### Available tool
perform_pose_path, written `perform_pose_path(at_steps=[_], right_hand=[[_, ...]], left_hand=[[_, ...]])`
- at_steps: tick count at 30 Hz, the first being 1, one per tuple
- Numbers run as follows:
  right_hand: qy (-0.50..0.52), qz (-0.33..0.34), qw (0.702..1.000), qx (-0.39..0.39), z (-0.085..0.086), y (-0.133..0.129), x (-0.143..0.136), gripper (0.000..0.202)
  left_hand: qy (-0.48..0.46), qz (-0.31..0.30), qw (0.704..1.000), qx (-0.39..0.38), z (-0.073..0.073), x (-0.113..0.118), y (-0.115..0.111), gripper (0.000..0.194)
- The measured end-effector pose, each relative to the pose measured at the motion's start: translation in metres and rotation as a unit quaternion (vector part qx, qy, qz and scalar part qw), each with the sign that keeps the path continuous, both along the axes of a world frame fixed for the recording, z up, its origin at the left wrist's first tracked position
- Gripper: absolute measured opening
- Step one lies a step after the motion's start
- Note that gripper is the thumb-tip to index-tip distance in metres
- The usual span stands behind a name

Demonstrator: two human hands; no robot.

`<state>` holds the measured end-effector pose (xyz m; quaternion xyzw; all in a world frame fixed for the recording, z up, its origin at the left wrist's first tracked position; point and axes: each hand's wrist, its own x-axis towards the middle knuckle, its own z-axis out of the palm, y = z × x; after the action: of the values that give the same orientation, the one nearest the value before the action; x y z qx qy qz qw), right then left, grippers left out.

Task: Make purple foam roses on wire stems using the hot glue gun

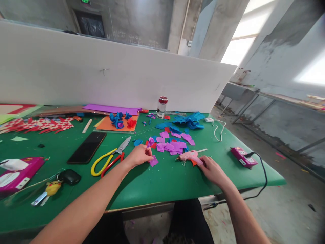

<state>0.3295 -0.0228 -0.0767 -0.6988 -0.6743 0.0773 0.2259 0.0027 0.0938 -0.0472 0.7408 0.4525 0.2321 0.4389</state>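
Observation:
My left hand (139,155) is closed in a pinch on a small purple paper flower (150,141), which pokes up above the fingertips. Just below those fingers a loose purple petal (153,161) lies on the table. My right hand (212,171) has its fingers wrapped round the handle of a pink glue gun (190,156). The gun lies low at the table, nozzle to the left, with a white glue stick (202,150) out of its back. Between and beyond my hands spread several purple petals (175,146), mixed with red and blue pieces.
Scissors (111,158) with yellow and red handles and a black phone (87,147) lie left. Finished blue paper flowers (116,119) rest on orange sheets (106,124). A red-lidded jar (161,107) stands by the white partition (76,67). A purple power box (243,157) sits right.

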Motion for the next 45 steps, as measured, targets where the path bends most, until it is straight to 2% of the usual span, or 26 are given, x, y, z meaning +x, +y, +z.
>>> perform_pose_path(at_steps=[4, 7, 9, 12, 16, 19, 23, 28, 33, 38, 45], right_hand=[[0.025, -0.045, 0.998, 0.023, -0.003, 0.0, -0.002, 0.021], [0.121, -0.078, 0.989, 0.016, 0.004, -0.003, -0.007, 0.025], [0.241, -0.076, 0.967, 0.023, 0.015, -0.007, -0.014, 0.032], [0.406, -0.035, 0.913, 0.019, 0.035, -0.013, -0.03, 0.051], [0.471, 0.027, 0.88, -0.06, 0.049, -0.017, -0.056, 0.042], [0.459, 0.044, 0.884, -0.079, 0.047, -0.016, -0.071, 0.043], [0.364, 0.082, 0.925, -0.07, 0.043, -0.013, -0.087, 0.035], [0.237, 0.1, 0.965, -0.05, 0.049, -0.011, -0.1, 0.029], [0.195, 0.119, 0.971, -0.071, 0.049, -0.008, -0.105, 0.029], [0.174, 0.134, 0.973, -0.065, 0.043, -0.006, -0.103, 0.038], [0.162, 0.156, 0.973, -0.055, 0.041, -0.003, -0.101, 0.046]], left_hand=[[-0.015, -0.002, 1.0, -0.013, -0.001, 0.0, 0.001, 0.011], [-0.026, 0.0, 0.999, -0.027, 0.001, 0.0, 0.0, 0.011], [-0.025, 0.002, 0.999, -0.031, 0.003, 0.0, -0.001, 0.011], [-0.026, 0.001, 0.999, -0.038, 0.004, 0.001, -0.002, 0.01], [-0.024, 0.001, 0.999, -0.048, 0.002, 0.002, -0.001, 0.006], [-0.025, -0.001, 0.998, -0.053, 0.001, 0.002, -0.001, 0.004], [-0.014, -0.006, 0.999, -0.042, 0.001, 0.001, 0.0, 0.004], [0.016, -0.017, 1.0, -0.018, 0.0, 0.001, 0.002, 0.005], [0.038, -0.016, 0.999, -0.012, -0.004, 0.0, 0.006, 0.006], [0.039, -0.022, 0.999, -0.013, -0.008, 0.0, 0.008, 0.007], [0.039, -0.02, 0.999, -0.009, -0.005, 0.0, 0.005, 0.005]])
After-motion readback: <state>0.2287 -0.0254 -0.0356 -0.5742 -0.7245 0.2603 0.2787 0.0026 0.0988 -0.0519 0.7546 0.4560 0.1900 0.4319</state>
